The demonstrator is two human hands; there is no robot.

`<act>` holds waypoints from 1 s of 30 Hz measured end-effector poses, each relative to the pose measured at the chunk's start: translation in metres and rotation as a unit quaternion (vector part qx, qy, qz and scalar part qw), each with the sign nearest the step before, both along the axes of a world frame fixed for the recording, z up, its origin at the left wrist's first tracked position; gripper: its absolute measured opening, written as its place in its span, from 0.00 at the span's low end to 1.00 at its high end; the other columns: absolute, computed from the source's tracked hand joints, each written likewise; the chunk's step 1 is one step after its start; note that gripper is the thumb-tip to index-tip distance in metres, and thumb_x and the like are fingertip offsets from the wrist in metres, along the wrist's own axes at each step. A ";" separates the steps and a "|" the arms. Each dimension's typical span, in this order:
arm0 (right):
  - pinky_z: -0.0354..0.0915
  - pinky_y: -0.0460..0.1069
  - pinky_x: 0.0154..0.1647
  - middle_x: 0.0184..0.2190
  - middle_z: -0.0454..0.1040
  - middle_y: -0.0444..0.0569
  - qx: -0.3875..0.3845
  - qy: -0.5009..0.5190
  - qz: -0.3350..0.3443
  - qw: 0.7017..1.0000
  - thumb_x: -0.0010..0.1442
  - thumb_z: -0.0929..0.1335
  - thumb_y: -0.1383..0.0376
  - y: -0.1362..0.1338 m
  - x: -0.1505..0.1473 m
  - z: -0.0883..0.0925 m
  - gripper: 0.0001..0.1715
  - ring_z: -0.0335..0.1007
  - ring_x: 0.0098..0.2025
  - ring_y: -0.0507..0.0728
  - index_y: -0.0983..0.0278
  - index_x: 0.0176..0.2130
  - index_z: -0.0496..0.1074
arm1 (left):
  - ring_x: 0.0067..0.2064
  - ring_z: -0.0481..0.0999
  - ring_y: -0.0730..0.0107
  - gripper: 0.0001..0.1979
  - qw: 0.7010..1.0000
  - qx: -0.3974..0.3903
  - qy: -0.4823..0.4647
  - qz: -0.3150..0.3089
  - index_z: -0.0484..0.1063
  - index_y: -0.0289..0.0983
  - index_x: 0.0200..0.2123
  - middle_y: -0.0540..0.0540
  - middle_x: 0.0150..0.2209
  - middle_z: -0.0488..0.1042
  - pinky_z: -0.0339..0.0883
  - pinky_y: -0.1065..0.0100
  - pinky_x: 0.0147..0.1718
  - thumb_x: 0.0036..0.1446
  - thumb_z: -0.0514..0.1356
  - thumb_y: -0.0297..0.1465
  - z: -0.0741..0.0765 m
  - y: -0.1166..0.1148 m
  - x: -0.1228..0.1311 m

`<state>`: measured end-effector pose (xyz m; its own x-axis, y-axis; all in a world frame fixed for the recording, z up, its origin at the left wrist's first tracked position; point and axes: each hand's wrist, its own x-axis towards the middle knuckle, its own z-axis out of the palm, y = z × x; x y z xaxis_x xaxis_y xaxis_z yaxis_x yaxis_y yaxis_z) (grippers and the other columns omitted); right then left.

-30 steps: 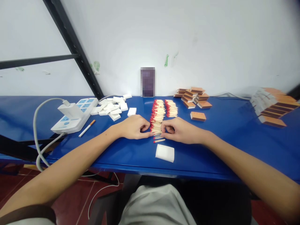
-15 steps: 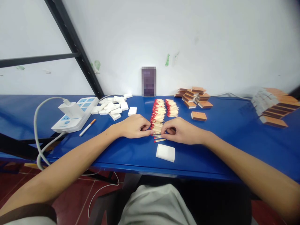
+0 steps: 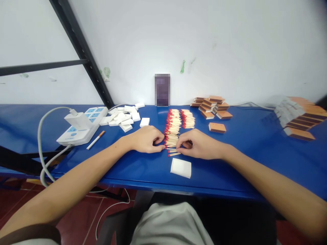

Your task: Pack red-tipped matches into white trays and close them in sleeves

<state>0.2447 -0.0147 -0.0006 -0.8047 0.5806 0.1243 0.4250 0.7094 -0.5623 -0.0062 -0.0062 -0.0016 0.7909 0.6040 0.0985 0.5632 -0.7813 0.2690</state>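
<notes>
A long row of red-tipped matches [image 3: 172,127] lies on the blue table [image 3: 250,153], with a second shorter row [image 3: 187,118] beside it. My left hand [image 3: 146,139] rests at the left of the row's near end, fingers curled and pinching at the match ends. My right hand [image 3: 198,144] is on the right side, fingers curled and pinching the same near matches. A few loose matches [image 3: 174,153] lie just in front of my fingertips. A white inner tray [image 3: 181,167] of a matchbox sits near the table's front edge, below my hands.
White matchbox trays [image 3: 122,117] are heaped at the back left beside a power strip [image 3: 81,126] with cable and a cigarette [image 3: 95,140]. Brown matchbox sleeves [image 3: 212,105] are piled at the back right, one [image 3: 216,127] lying alone. More stacked boxes [image 3: 298,115] stand far right.
Both hands have stayed at the near end of the match row, fingers shifting only slightly. The view has tipped a little.
</notes>
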 end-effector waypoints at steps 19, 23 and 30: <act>0.53 0.46 0.28 0.24 0.69 0.42 0.041 -0.004 -0.030 0.999 0.60 0.68 0.64 0.003 0.002 0.000 0.08 0.59 0.25 0.49 0.64 0.33 0.76 | 0.23 0.59 0.75 0.18 1.000 -0.002 0.013 -0.003 0.59 0.37 0.22 0.53 0.20 0.62 0.50 0.68 0.26 0.57 0.60 0.39 0.003 -0.001 0.000; 0.50 0.46 0.28 0.21 0.64 0.40 0.090 -0.029 -0.081 0.992 0.59 0.68 0.64 0.005 0.002 0.000 0.07 0.56 0.24 0.49 0.64 0.30 0.73 | 0.23 0.60 0.75 0.18 1.000 -0.002 0.019 -0.005 0.59 0.37 0.22 0.53 0.21 0.62 0.50 0.69 0.26 0.58 0.60 0.39 0.004 -0.001 0.000; 0.47 0.47 0.27 0.21 0.64 0.40 0.117 -0.078 -0.100 0.985 0.60 0.66 0.62 0.006 0.004 -0.001 0.16 0.55 0.24 0.49 0.63 0.23 0.62 | 0.23 0.60 0.75 0.19 1.000 0.002 0.018 -0.003 0.59 0.37 0.23 0.53 0.21 0.63 0.51 0.69 0.27 0.59 0.60 0.41 0.003 -0.002 -0.001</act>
<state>0.2491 -0.0087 -0.0014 -0.6969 0.6996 0.1577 0.6376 0.7051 -0.3104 -0.0069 -0.0082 0.0018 0.7975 0.5989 0.0724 0.5676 -0.7855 0.2466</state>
